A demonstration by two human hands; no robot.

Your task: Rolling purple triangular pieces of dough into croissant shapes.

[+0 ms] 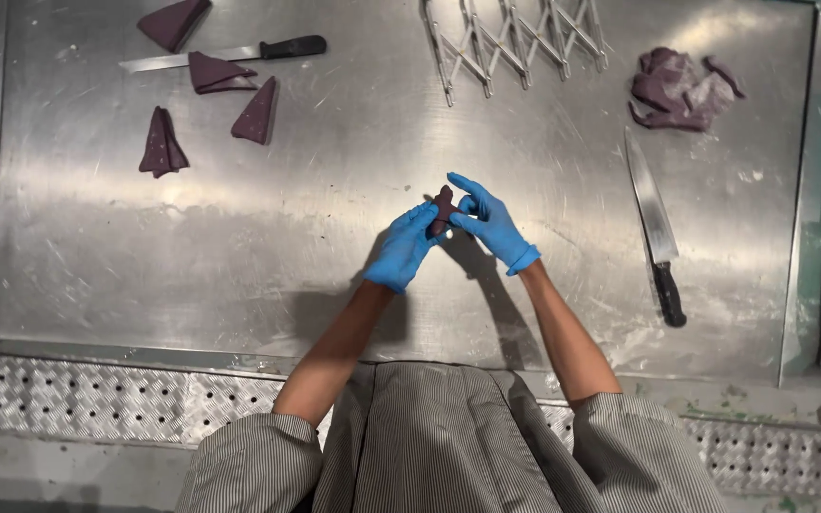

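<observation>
Gloved fingers (pixel 439 226) around purple dough piece (pixel 443 206)

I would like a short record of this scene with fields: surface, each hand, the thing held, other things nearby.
surface: steel table
left hand: blue glove, grips the dough piece from its left side
right hand: blue glove, fingers pinch the same piece
held thing: small dark purple dough piece, lifted above the table
far left: four folded purple triangles and a black-handled knife
right: large knife, purple dough scraps
top: metal expanding cutter
</observation>
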